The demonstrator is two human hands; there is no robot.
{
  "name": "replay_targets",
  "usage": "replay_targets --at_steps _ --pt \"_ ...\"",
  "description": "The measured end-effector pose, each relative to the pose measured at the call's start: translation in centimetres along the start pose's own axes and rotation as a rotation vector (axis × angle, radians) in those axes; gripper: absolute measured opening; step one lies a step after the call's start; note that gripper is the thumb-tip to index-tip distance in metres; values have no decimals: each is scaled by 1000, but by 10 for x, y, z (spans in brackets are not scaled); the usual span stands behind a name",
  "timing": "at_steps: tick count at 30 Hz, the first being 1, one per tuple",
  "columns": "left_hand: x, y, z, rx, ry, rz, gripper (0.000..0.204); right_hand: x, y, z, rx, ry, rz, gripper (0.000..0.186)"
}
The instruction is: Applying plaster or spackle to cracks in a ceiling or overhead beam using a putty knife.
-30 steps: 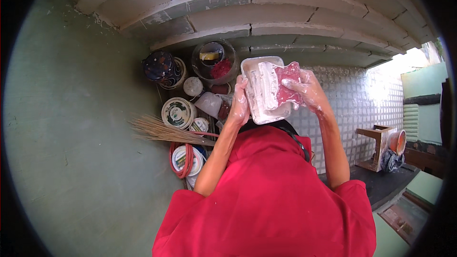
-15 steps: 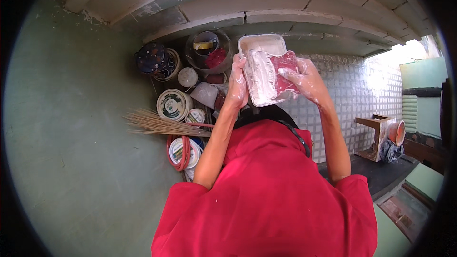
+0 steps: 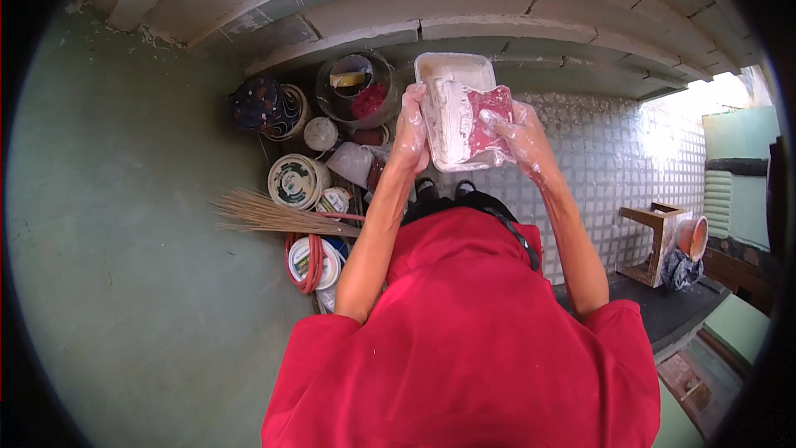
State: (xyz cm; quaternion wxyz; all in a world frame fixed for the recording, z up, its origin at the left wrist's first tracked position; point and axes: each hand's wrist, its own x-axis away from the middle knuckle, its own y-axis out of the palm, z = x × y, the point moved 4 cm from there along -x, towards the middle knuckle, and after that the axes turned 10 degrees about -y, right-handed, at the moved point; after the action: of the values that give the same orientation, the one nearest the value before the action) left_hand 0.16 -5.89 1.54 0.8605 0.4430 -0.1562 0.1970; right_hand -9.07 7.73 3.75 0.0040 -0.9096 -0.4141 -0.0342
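My left hand [image 3: 410,134], smeared with white, grips the left side of a shallow clear plastic tray [image 3: 454,65] in front of my chest. A thick layer of white paste [image 3: 448,126] lies in the tray. My right hand [image 3: 529,139], also spattered white, pinches a flat red putty spreader [image 3: 491,101] with wavy edges, its thumb on the upper face. The spreader lies over the right part of the tray, its left edge against the paste. What the right fingers do underneath is hidden.
At left stand a lidded paint bucket [image 3: 297,182], a clear round tub [image 3: 332,104] with a yellow item, and a twig broom [image 3: 282,212]. A red hose [image 3: 309,265] loops over another bucket. A wooden stool [image 3: 661,241] stands at right beside an orange-rimmed bucket [image 3: 695,237]. Green wall fills the left.
Both hands and the tray have shifted slightly up and left in view. The spreader stays over the tray's right part. My feet now show below the tray.
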Motion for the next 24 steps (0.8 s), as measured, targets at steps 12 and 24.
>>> replay_targets --at_steps 12,24 --pt "-45 30 -31 15 282 168 26 1 -53 14 130 -151 182 19" --pt "-62 31 -64 0 111 175 29 0 -66 49 -247 35 92 19"
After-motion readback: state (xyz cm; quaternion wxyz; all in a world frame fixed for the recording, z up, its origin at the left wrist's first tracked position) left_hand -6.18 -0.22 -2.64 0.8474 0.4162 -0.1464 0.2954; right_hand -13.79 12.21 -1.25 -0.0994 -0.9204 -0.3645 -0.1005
